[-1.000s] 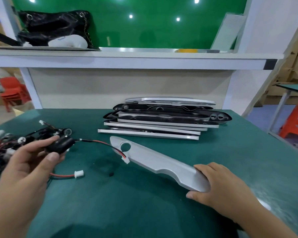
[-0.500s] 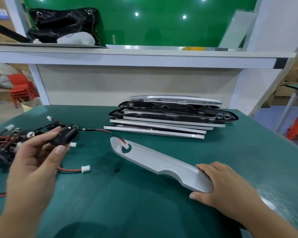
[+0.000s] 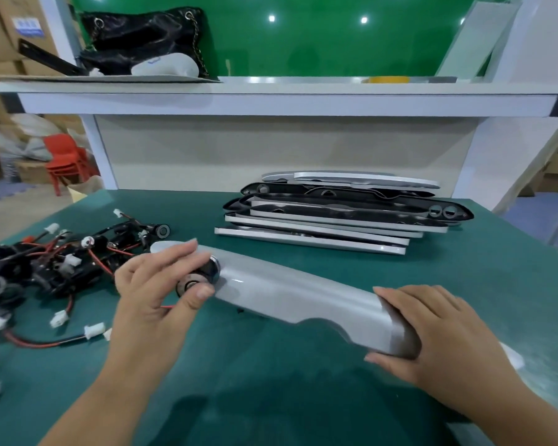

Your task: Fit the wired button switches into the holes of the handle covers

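A silver handle cover [image 3: 303, 296] lies slanted across the green table [image 3: 271, 381]. My right hand [image 3: 432, 336] grips its near, thick end. My left hand [image 3: 155, 288] pinches a black button switch [image 3: 200, 278] with a chrome rim, pressed against the cover's far end where the hole is; the hole itself is hidden by the switch and my fingers. A short bit of red wire shows under my thumb.
A tangle of black switches with red-black wires and white plugs [image 3: 55, 265] lies at the left. A stack of silver and black handle covers [image 3: 335, 214] sits behind. A white shelf [image 3: 271, 101] above carries a black bag [image 3: 142, 37].
My left hand carried the switch rightward from above the wire pile to the cover's holed end. The cover shifted slightly under my right hand.
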Demonstrator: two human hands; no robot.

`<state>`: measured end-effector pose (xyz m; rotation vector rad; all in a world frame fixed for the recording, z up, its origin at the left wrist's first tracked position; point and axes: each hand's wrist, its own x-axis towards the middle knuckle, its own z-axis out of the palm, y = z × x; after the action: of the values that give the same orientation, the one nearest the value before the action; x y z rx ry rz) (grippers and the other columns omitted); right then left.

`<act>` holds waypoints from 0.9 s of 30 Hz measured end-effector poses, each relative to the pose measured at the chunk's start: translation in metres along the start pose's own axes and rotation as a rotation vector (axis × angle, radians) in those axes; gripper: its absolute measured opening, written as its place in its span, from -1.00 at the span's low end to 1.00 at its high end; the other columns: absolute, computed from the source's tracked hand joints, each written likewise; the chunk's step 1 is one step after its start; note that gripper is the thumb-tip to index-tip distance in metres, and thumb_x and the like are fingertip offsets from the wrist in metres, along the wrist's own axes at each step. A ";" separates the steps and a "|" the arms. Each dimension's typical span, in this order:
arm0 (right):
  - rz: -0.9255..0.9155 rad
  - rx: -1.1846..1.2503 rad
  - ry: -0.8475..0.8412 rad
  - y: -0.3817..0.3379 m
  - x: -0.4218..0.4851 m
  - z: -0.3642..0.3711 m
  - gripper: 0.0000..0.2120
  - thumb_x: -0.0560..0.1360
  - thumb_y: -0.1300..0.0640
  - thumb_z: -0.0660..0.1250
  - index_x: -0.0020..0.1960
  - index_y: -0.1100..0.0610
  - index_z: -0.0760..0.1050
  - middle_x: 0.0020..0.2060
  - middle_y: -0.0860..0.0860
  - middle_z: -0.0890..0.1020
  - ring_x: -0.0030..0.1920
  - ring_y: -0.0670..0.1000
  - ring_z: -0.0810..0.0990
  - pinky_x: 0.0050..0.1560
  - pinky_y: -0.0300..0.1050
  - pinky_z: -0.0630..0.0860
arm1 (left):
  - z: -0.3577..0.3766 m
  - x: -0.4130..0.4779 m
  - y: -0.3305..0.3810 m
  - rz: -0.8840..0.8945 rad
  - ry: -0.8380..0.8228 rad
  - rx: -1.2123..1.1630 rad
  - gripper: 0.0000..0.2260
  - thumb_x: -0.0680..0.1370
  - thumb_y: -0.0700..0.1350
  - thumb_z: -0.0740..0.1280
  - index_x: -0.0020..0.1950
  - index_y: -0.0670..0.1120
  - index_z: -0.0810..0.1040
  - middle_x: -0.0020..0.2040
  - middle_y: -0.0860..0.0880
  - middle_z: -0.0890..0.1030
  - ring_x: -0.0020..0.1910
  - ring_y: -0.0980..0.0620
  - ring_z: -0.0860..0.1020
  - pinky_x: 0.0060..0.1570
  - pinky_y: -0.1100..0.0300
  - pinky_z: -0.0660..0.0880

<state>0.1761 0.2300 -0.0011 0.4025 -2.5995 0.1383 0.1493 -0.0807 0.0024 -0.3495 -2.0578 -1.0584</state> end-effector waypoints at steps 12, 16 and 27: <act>0.062 0.246 -0.314 -0.002 -0.001 -0.001 -0.22 0.11 -0.60 0.15 0.27 -0.33 0.25 0.06 -0.44 0.31 0.08 -0.25 0.34 0.10 -0.32 0.20 | -0.005 0.009 -0.005 -0.592 -0.004 -0.925 -0.57 0.39 -0.17 0.32 0.23 0.09 0.42 -0.03 -0.08 0.70 0.04 -0.04 0.66 0.00 0.09 0.61; 0.059 0.286 -0.345 -0.005 0.002 0.007 -0.16 0.06 -0.68 0.03 0.28 -0.40 0.13 0.09 -0.49 0.23 0.14 -0.29 0.29 0.12 -0.33 0.22 | 0.002 0.008 0.000 -0.598 -0.019 -0.921 -0.57 0.50 -0.36 0.24 0.24 0.08 0.39 -0.05 -0.08 0.71 0.08 -0.05 0.64 0.02 0.09 0.60; -0.255 0.507 -0.098 -0.120 0.067 0.000 -0.56 0.57 0.01 0.25 0.43 -0.10 0.30 0.35 -0.19 0.39 0.29 -0.07 0.36 0.31 -0.27 0.23 | 0.008 0.000 0.008 -0.540 -0.098 -0.912 -0.53 0.42 -0.20 0.33 0.26 0.14 0.37 0.05 -0.04 0.68 0.04 0.00 0.63 0.07 0.09 0.56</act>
<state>0.1572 0.0983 0.0351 0.9331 -2.5560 0.7090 0.1496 -0.0694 0.0035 -0.2878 -1.6556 -2.3370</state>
